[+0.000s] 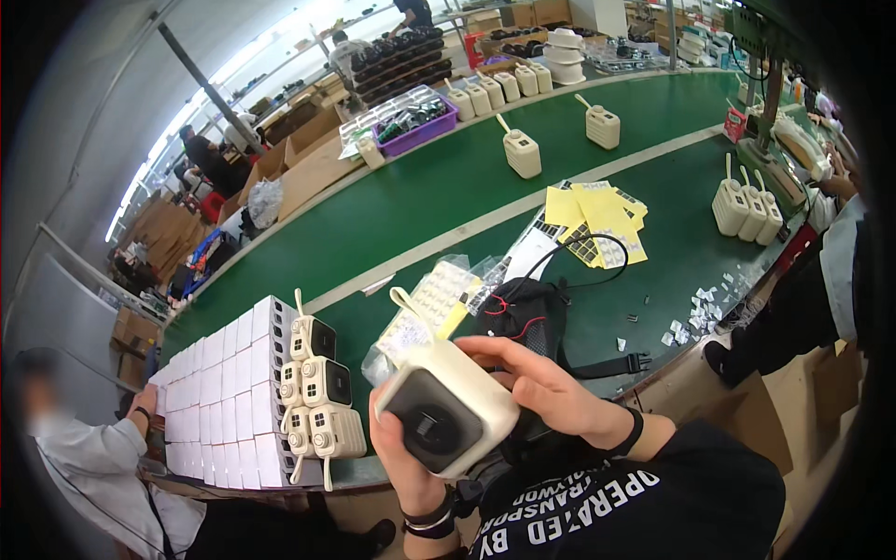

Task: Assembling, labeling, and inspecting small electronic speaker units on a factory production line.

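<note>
A cream box-shaped device (481,387) with rounded corners, a dark square front and a strap loop is held up before my body, tilted. My left hand (403,457) grips its left side, the thumb lying at the edge of the dark front. Along the top and right side rest the fingers of my right hand (560,397), partly hidden behind it. Under and behind my hands lies a black bag (523,313) with a buckled strap. Beyond the device is a sheet of small pale stickers (439,294) on clear plastic.
Similar devices (329,383) stand at left beside rows of white boxes (224,392), where a co-worker (103,448) reaches in. Yellow sheets (597,219) and scattered white scraps (691,322) lie rightward. Across the green conveyor belt (420,201) stands a purple crate (415,135). Another person (840,271) is at right.
</note>
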Action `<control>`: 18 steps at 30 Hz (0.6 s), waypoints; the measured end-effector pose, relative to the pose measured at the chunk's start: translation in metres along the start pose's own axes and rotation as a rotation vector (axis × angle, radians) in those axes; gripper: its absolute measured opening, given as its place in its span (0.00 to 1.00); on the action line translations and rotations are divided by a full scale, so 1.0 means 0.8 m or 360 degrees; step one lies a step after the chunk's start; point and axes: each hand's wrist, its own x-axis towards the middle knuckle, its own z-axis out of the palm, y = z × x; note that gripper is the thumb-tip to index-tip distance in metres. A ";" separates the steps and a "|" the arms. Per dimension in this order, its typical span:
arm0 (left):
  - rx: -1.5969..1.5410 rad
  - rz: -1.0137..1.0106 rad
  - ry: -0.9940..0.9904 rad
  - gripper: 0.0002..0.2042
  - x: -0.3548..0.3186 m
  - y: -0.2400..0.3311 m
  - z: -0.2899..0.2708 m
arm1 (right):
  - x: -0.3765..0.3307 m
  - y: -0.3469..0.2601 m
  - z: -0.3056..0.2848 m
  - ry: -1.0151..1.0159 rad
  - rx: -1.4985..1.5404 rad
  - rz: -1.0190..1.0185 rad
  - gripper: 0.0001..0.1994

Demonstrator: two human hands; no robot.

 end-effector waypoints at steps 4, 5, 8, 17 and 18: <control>-0.0421 -0.0358 -0.0100 0.24 0.002 -0.002 -0.007 | 0.004 -0.001 -0.001 -0.0068 0.0035 -0.0054 0.31; -0.0626 -0.0468 -0.0166 0.24 0.004 -0.003 -0.013 | 0.006 0.002 0.002 -0.0079 0.0027 -0.0068 0.33; -0.0917 -0.0853 -0.0262 0.25 0.012 -0.012 -0.034 | 0.007 0.003 0.009 -0.0040 0.0006 -0.0047 0.38; -0.1353 -0.1186 -0.0175 0.27 0.007 -0.001 -0.014 | 0.006 0.000 0.017 0.0070 0.0059 0.0002 0.43; -0.1321 -0.1195 -0.0177 0.27 0.007 -0.002 -0.014 | 0.006 0.001 0.016 0.0068 0.0054 -0.0022 0.43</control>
